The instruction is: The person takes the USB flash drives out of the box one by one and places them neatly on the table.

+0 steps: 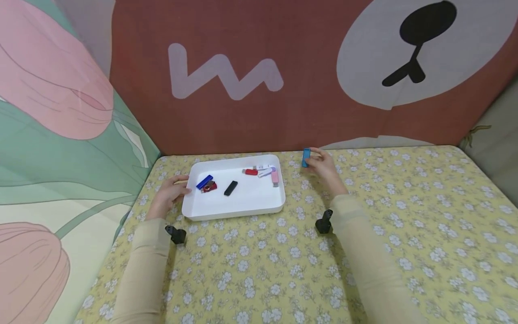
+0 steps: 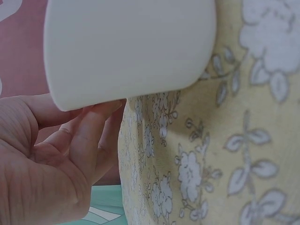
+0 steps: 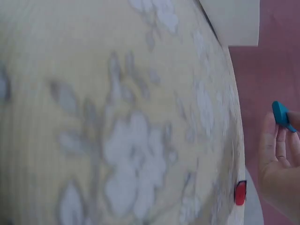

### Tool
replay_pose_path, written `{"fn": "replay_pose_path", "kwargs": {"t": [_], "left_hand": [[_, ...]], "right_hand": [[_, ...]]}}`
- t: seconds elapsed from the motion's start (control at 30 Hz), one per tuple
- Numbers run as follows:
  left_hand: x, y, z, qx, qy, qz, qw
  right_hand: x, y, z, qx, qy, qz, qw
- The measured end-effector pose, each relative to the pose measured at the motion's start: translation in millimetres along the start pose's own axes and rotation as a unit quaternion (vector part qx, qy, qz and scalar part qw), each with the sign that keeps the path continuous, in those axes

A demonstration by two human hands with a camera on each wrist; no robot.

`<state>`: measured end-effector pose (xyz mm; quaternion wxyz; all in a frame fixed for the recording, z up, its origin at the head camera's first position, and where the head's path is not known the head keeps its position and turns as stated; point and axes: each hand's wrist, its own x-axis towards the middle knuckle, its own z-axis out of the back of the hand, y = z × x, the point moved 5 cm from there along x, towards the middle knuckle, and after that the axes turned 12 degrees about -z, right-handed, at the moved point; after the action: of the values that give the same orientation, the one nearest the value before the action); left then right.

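Observation:
My right hand pinches a light-blue USB stick upright between thumb and fingers, above the cloth right of the tray. The same stick shows at the right edge of the right wrist view. At its left end, the white tray is held by my left hand, the fingers against the outer wall near the rim. Inside lie a dark-blue stick, a dark-red stick with a metal cover, a black stick, a red stick, a pink stick and whitish ones.
A yellow flowered cloth covers the table. Behind it stands a reddish-brown fabric wall, with a printed fabric on the left. A small red object with a dark edge lies on the cloth near the right hand.

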<state>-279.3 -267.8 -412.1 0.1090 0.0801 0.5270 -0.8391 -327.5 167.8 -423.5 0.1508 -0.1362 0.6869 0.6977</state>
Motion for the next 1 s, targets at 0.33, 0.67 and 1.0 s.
{"fn": "replay_pose_path", "kwargs": {"t": [0.33, 0.67, 1.0], "left_hand": [[0.5, 0.1, 0.9, -0.014, 0.0, -0.001, 0.9999], [-2.4, -1.6, -3.1, -0.006, 0.002, 0.006, 1.0], [0.1, 1.3, -3.0, -0.009, -0.005, 0.013, 0.9999]], "right_hand": [[-1.9, -1.4, 29.9, -0.02, -0.058, 0.001, 0.998], [-3.1, -4.9, 54.0, -0.004, -0.059, -0.021, 0.998], [-6.5, -15.9, 75.3, -0.02, -0.05, -0.032, 0.998]]}}
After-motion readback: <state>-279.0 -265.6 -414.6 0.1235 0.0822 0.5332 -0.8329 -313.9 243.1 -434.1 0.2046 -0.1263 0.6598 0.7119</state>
